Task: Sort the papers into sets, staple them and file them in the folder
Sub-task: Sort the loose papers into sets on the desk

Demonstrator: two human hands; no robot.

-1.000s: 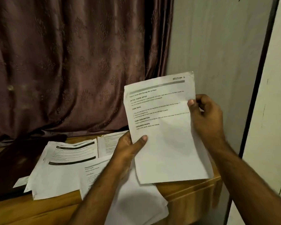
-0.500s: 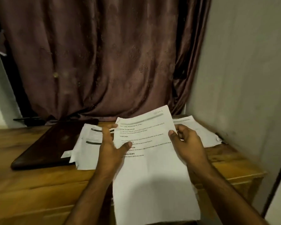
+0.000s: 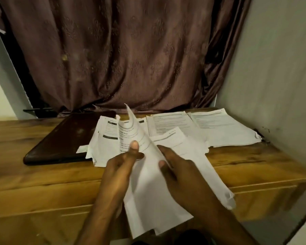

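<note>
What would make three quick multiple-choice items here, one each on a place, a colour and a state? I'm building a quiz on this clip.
1. Where does the dark folder lie?
A. left of the papers
B. right of them
C. on the floor

2. What colour is the curtain?
A. green
B. brownish purple
C. yellow

3. How is the sheet in the hands?
A. flat
B. bent, top corner curling up
C. rolled into a tube

Answers: 1 A, it lies on the table at the left; 2 B, seen behind the table; 3 B, the left hand pinches it, the right hand touches it.
</note>
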